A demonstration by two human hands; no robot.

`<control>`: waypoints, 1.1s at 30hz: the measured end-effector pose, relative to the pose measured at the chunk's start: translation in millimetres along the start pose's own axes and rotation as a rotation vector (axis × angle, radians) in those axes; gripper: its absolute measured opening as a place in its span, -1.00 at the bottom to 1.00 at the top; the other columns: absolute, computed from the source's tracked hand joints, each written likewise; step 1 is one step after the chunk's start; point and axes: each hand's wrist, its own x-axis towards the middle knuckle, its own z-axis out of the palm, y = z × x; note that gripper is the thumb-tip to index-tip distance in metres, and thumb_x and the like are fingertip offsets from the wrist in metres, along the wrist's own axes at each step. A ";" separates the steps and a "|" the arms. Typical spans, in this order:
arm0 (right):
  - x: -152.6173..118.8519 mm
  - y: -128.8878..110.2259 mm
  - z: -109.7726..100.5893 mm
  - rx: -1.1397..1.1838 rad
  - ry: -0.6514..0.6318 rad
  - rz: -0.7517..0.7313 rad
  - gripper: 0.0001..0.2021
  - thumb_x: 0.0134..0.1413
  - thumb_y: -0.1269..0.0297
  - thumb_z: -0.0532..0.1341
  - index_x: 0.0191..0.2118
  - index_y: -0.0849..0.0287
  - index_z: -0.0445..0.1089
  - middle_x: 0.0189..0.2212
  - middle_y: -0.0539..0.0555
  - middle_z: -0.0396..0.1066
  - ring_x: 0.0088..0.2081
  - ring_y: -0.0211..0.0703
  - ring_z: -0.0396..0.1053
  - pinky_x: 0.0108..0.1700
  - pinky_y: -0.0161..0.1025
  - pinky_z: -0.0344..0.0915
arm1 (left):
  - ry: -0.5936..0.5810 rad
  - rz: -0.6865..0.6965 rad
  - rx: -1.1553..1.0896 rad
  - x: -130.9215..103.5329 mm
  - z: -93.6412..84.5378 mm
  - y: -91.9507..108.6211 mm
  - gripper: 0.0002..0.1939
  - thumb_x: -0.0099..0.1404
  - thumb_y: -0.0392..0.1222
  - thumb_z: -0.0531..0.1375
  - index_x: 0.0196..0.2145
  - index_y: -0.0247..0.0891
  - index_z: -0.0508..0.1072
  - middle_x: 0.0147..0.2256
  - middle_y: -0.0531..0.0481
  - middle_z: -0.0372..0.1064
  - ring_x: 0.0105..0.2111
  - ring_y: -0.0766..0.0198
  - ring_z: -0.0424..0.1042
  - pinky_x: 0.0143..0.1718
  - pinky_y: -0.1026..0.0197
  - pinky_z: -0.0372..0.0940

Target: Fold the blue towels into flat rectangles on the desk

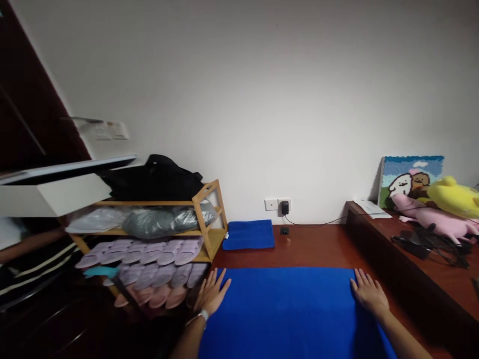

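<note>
A blue cloth [288, 309] lies spread flat on the reddish-brown wooden surface [314, 244] in front of me. My left hand [211, 294] rests on its left edge near the far corner, fingers stretched out; a bracelet or watch circles that wrist. Opposite, my right hand [370, 291] lies flat at the right edge near the other far corner, fingers apart. Neither hand grips anything. Beyond the spread cloth, against the wall, sits a folded blue cloth [249, 234] with a small white tag at its left side.
Left stands a wooden rack [207, 219] with several lilac slippers [164, 252] and a black bag [153, 179] on top. A black plug [285, 208] trails a cable rightward. A raised ledge [362, 239] at right bears a pink plush toy [430, 217], a yellow plush toy [454, 197] and a picture [415, 174].
</note>
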 end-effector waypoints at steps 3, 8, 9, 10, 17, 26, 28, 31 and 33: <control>-13.5 -21.7 -8.3 0.029 0.110 -0.070 -0.25 0.28 -0.01 -0.19 0.48 0.27 -0.06 0.49 0.16 -0.09 0.48 0.10 -0.15 0.46 0.12 -0.18 | 0.014 0.005 -0.076 -6.4 -16.9 -7.6 -0.39 0.53 0.08 -0.17 0.42 -0.15 0.12 0.43 -0.19 0.06 0.43 0.08 0.01 0.38 -0.12 0.06; -82.8 -116.9 -26.4 0.195 0.224 -0.355 -0.29 0.33 -0.01 -0.23 0.46 0.22 0.01 0.47 0.08 -0.06 0.49 0.00 -0.20 0.49 0.06 -0.23 | 0.128 0.180 -0.099 -56.3 -26.9 -27.4 -0.46 0.53 0.06 -0.11 0.36 -0.05 0.26 0.44 -0.02 0.05 0.42 0.14 0.04 0.41 -0.03 0.06; -103.5 -145.2 -31.1 0.228 0.211 -0.410 -0.30 0.35 -0.01 -0.24 0.46 0.21 0.02 0.47 0.07 -0.05 0.49 -0.01 -0.19 0.49 0.06 -0.23 | 0.131 0.232 -0.101 -70.0 -24.2 -29.0 -0.46 0.53 0.09 -0.10 0.35 -0.01 0.26 0.44 0.01 0.04 0.43 0.14 0.03 0.41 -0.04 0.05; -125.3 -175.7 -35.6 0.265 0.191 -0.468 -0.31 0.36 -0.02 -0.23 0.46 0.20 0.01 0.47 0.06 -0.05 0.49 -0.01 -0.19 0.49 0.07 -0.23 | 0.121 0.270 -0.097 -83.1 -20.7 -29.4 -0.46 0.52 0.12 -0.09 0.36 0.04 0.24 0.45 0.03 0.02 0.43 0.13 0.02 0.42 -0.05 0.04; -239.9 -364.0 -35.1 0.417 -0.064 -0.733 -0.34 0.39 -0.01 -0.22 0.48 0.15 -0.08 0.49 0.04 -0.20 0.49 -0.02 -0.27 0.50 0.10 -0.25 | 0.047 0.279 0.009 -121.1 -2.1 -19.7 -0.39 0.50 0.24 -0.11 0.41 0.09 0.10 0.46 -0.02 -0.03 0.44 0.10 -0.01 0.43 -0.11 0.02; -225.5 -282.2 -11.9 0.378 -0.053 -0.572 -0.31 0.37 -0.07 -0.20 0.48 0.13 -0.06 0.48 0.05 -0.17 0.49 0.02 -0.25 0.49 0.15 -0.27 | 0.039 0.275 0.009 -116.2 -9.8 -13.2 -0.39 0.50 0.24 -0.10 0.42 0.09 0.09 0.47 -0.01 -0.07 0.45 0.12 -0.05 0.44 -0.09 -0.05; -210.1 -218.3 -4.6 0.342 -0.011 -0.463 -0.28 0.32 -0.10 -0.18 0.46 0.14 0.01 0.47 0.06 -0.09 0.48 0.08 -0.18 0.49 0.18 -0.22 | 0.038 0.268 0.012 -116.2 -9.8 -12.5 -0.39 0.50 0.24 -0.10 0.41 0.09 0.10 0.47 -0.01 -0.07 0.45 0.11 -0.04 0.43 -0.09 -0.05; -181.2 -104.3 18.7 0.298 0.100 -0.318 -0.26 0.21 -0.16 -0.19 0.41 -0.03 0.17 0.41 -0.02 0.11 0.44 0.21 -0.05 0.46 0.26 -0.08 | 0.046 0.271 0.006 -115.5 -9.3 -12.7 -0.40 0.50 0.24 -0.08 0.41 0.10 0.11 0.46 -0.01 -0.05 0.44 0.10 -0.02 0.43 -0.09 -0.04; -162.3 -27.2 37.2 0.293 0.159 -0.264 -0.30 0.09 -0.24 -0.16 0.31 -0.33 0.29 0.32 -0.16 0.29 0.42 0.30 0.00 0.41 0.35 0.01 | 0.051 0.275 0.003 -114.8 -9.0 -13.1 -0.40 0.50 0.25 -0.08 0.40 0.10 0.12 0.46 0.00 -0.03 0.44 0.08 -0.01 0.43 -0.10 -0.03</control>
